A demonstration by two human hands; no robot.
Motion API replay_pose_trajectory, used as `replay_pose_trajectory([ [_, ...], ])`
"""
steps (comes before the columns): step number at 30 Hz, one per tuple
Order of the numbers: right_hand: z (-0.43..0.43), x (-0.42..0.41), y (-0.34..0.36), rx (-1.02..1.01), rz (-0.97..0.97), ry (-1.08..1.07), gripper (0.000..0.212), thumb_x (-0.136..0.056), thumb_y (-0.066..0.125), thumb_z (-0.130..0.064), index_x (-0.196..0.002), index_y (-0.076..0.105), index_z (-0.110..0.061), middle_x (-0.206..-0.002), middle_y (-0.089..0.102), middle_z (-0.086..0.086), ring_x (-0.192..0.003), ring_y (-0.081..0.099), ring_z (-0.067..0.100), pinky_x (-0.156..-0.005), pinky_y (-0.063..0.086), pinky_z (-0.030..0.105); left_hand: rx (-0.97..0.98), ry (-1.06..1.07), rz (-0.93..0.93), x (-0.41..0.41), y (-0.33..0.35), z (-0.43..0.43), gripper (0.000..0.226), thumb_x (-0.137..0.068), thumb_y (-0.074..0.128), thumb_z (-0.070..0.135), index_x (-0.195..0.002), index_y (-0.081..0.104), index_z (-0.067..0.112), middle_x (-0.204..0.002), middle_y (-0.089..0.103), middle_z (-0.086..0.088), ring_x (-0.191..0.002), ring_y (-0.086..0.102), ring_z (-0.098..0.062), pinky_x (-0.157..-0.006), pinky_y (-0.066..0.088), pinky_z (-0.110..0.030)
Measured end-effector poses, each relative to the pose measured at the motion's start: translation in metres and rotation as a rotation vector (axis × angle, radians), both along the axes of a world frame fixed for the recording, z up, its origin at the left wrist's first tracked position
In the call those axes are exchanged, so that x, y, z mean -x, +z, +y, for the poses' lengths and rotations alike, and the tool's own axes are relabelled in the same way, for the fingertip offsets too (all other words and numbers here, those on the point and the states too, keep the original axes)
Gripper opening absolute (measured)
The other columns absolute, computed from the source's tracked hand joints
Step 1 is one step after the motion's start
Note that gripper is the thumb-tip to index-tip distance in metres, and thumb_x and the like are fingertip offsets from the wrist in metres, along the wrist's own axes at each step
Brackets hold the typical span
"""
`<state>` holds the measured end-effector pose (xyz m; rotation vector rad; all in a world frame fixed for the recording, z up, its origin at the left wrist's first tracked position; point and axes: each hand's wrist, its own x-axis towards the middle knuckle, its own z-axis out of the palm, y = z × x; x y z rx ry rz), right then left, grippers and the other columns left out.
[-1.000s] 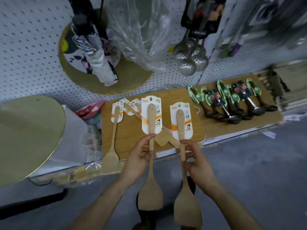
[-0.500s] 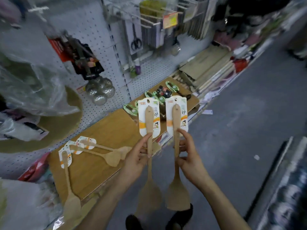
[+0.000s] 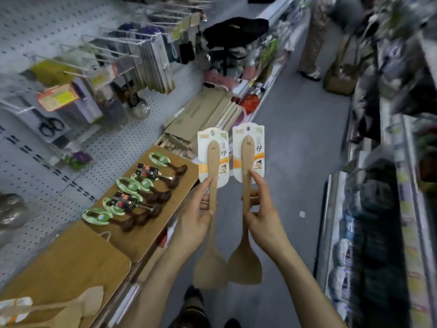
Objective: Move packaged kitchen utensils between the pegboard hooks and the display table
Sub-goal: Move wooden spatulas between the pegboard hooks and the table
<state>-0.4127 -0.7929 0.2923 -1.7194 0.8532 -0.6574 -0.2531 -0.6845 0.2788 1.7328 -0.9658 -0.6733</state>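
Note:
My left hand (image 3: pixel 196 221) grips the handle of a wooden spatula (image 3: pixel 211 233) with a white backing card, blade hanging down. My right hand (image 3: pixel 261 216) holds a second carded wooden spatula (image 3: pixel 246 235) the same way. Both are held upright side by side over the aisle floor, to the right of the wooden display table (image 3: pixel 78 261). More wooden spatulas (image 3: pixel 59 308) lie at the table's near left corner. Dark ladles on green cards (image 3: pixel 137 197) lie in a row on the table. The white pegboard (image 3: pixel 35 24) with wire hooks (image 3: pixel 111 41) rises on the left.
Packaged scissors (image 3: pixel 48 126) and flat packs hang from the pegboard hooks. Bundled boards (image 3: pixel 208 114) lie beyond the table. Shelves of goods (image 3: pixel 383 209) line the right side of the grey aisle. A person's legs (image 3: pixel 312 39) stand far down the aisle.
The view has swung right along the aisle. Both hands carried their spatulas off the table and now hold them higher over the floor, farther along the shelf.

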Motion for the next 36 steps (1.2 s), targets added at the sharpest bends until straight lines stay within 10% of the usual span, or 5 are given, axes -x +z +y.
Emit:
replay_pose_trajectory([
  [23, -0.417, -0.052, -0.001, 0.049, 0.129, -0.292, 0.077, -0.107, 0.061, -0.014, -0.157, 0.027, -0.062, -0.111, 0.066, -0.017, -0.093, 0.067, 0.015, -0.084, 0.060, 0.047, -0.042, -0.302, -0.069, -0.095, -0.006, -0.478, 0.079, -0.101, 0.058, 0.004, -0.153, 0.037, 0.060, -0.126, 0.066, 0.011, -0.094, 0.066, -0.007, -0.083, 0.056, -0.024],
  [36, -0.689, -0.089, 0.004, 0.081, 0.147, -0.055, 0.085, -0.106, 0.059, -0.008, -0.156, 0.023, -0.066, -0.104, 0.064, -0.013, -0.090, 0.065, 0.012, -0.074, 0.059, 0.033, -0.095, -0.060, -0.031, -0.124, -0.003, -0.698, 0.084, -0.095, 0.048, -0.011, -0.157, 0.041, 0.045, -0.119, 0.062, 0.022, -0.091, 0.061, 0.005, -0.077, 0.046, -0.010],
])
